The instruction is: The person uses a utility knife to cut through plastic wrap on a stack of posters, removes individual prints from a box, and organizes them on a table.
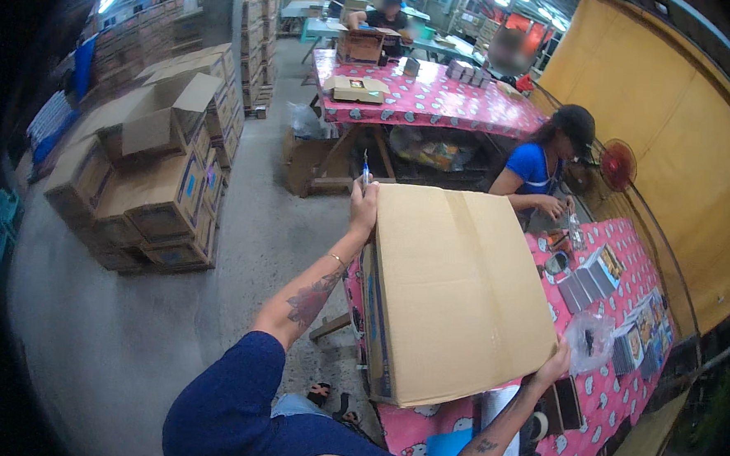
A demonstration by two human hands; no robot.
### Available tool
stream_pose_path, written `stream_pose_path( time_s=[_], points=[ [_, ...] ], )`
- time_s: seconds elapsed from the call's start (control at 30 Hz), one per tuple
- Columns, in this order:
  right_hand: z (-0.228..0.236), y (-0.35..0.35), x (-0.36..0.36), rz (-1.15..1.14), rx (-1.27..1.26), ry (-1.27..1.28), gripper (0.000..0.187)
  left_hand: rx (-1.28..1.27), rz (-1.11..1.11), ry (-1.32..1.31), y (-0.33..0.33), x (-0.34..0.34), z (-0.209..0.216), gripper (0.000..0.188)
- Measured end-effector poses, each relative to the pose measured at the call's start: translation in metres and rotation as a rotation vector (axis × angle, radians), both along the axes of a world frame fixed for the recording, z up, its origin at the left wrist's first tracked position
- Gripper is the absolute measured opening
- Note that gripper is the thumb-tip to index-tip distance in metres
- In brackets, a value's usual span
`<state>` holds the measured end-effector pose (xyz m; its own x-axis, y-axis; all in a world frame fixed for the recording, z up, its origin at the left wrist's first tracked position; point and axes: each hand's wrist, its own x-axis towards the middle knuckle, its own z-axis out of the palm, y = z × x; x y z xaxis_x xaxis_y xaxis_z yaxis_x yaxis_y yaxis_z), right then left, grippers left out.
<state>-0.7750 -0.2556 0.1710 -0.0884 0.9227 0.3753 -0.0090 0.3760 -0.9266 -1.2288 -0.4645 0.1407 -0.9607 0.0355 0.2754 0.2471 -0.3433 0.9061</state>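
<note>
A large brown cardboard box [461,291], with a strip of tape across its flat top, is in front of me over the pink table. My left hand [364,205] is at its far left corner, closed round a slim blue pointed tool [365,172] that sticks up. Whether that tool is a pen or a knife, I cannot tell. At the right edge near me, my right hand [553,363] grips the cardboard box, some of its fingers hidden. Below the box lie a blue sheet [447,452] and a tape roll [540,425], partly covered by my right forearm.
A co-worker in blue [537,167] handles small items at the table's far side. Stacks of booklets [589,279] and a clear plastic bag [590,343] lie to the right. Open cartons [157,176] are piled on the left. Another pink table [422,86] stands beyond.
</note>
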Motion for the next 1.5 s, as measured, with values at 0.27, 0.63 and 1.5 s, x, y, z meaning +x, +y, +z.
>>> stream_pose_path(
  time_s=[0.27,0.63,1.5],
  points=[
    [-0.026,0.087,0.024,0.11,0.231,-0.184,0.033,-0.075,0.129,0.077,-0.031,0.069,0.008,0.042],
    [0.151,-0.003,-0.121,0.568,0.786,-0.815,0.037,-0.753,-0.471,0.249,-0.069,0.013,0.128,0.045],
    [0.154,0.018,-0.367,0.899,0.73,-1.512,0.043,-0.976,-1.409,0.565,-0.044,-0.085,0.158,0.03]
  ],
)
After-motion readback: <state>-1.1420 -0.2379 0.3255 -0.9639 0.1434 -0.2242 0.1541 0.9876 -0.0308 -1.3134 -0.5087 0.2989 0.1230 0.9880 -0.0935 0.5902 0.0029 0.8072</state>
